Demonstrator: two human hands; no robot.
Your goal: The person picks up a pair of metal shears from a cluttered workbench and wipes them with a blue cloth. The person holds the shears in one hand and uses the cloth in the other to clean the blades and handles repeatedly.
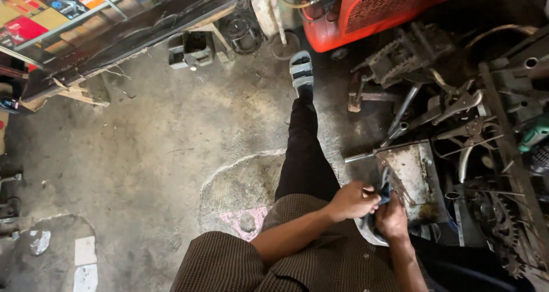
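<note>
Here both the left hand [355, 201] and right hand [393, 217] clutch a bunched dark cloth [384, 192], its axis unclear, bare concrete floor [154, 149] leftward.

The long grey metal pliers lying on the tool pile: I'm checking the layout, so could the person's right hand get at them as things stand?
Probably yes, but not freely: the right hand grips a dark cloth together with the left hand. The long grey metal pliers lie uncovered beyond the stained metal plate.

Single head-worn view, steep downward tilt. Looks over own lap and outstretched leg [303, 155] onto concrete floor [160, 143]. Hands close below lens; red machine [377, 6] farthest, top edge. No second view.
</note>
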